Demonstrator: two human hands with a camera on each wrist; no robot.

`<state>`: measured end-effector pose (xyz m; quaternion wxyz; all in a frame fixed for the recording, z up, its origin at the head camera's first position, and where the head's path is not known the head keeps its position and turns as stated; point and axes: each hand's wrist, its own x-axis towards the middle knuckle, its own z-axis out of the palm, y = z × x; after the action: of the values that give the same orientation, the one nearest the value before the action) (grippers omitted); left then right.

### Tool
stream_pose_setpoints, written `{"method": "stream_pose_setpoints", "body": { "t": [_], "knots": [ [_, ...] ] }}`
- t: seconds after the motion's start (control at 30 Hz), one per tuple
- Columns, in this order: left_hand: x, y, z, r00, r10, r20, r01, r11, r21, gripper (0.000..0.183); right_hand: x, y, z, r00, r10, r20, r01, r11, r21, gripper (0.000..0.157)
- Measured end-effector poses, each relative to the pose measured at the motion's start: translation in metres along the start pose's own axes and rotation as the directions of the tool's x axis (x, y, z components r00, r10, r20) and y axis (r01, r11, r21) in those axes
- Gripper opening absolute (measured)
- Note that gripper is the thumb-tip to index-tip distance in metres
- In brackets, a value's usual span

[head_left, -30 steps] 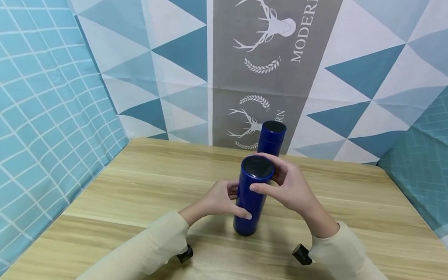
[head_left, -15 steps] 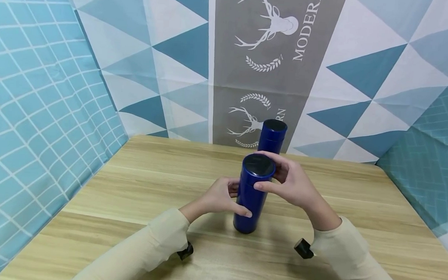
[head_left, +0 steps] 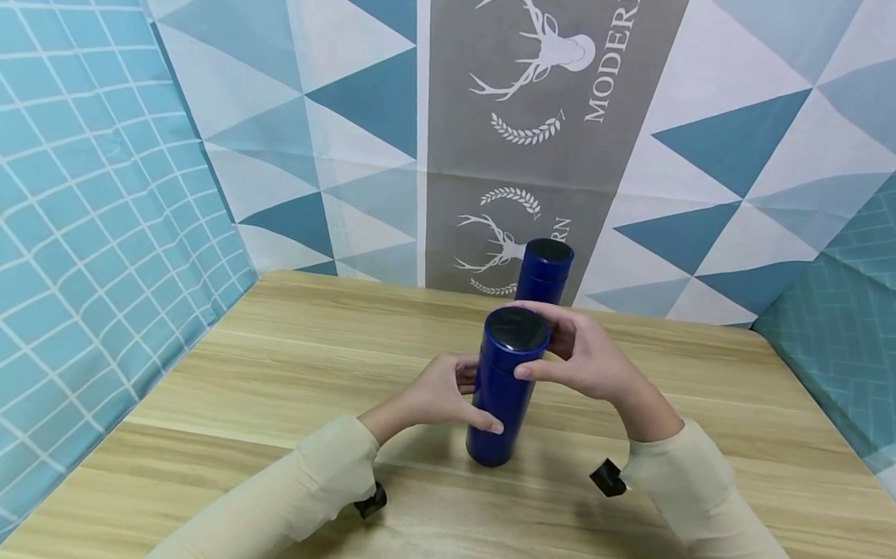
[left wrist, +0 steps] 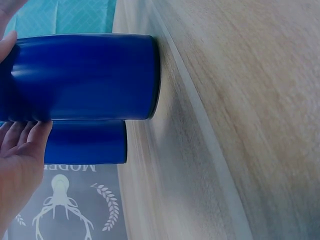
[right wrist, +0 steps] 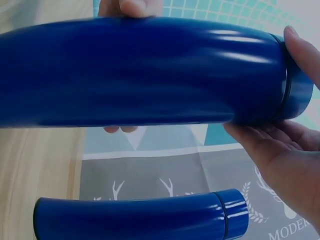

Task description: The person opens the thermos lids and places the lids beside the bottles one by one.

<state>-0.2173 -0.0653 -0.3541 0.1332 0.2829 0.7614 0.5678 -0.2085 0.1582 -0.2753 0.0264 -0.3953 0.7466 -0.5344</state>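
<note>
A blue thermos flask [head_left: 497, 394] with a dark, glossy lid top stands upright on the wooden table. My left hand [head_left: 437, 393] grips its body around the middle, thumb on the near side. Up at the cap, my right hand [head_left: 585, 359] holds the flask with its thumb in front and its fingers behind. The right wrist view shows the right thumb [right wrist: 302, 52] across the seam between cap and body. Behind stands a second blue flask [head_left: 541, 279], its lower part hidden by the right hand and the front flask.
The wooden table [head_left: 301, 373] stretches to both sides of the hands. A patterned cloth [head_left: 371, 143] with triangles and a deer print hangs at the back. Blue tile-patterned sheeting [head_left: 60, 212] covers the left side, and green sheeting [head_left: 860, 306] the right.
My right thumb has shifted slightly to the right across the cap, and the right wrist has turned and risen a little. The left hand and both flasks stay in place.
</note>
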Motion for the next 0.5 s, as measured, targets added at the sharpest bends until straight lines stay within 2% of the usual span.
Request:
{"method": "stream_pose_setpoints", "body": {
  "t": [0.2,0.5],
  "knots": [
    [0.0,-0.0015,-0.0001,1.0,-0.017,0.003,0.017,1.0,0.01,0.065,0.001,0.0019,-0.0033,0.999,0.003,0.039,-0.003,1.0,0.001,0.065],
    [0.0006,-0.0024,-0.0006,1.0,0.005,0.01,-0.005,1.0,0.008,0.064,0.0031,0.0031,-0.0071,0.997,-0.019,0.08,0.017,1.0,0.022,0.065]
  ]
}}
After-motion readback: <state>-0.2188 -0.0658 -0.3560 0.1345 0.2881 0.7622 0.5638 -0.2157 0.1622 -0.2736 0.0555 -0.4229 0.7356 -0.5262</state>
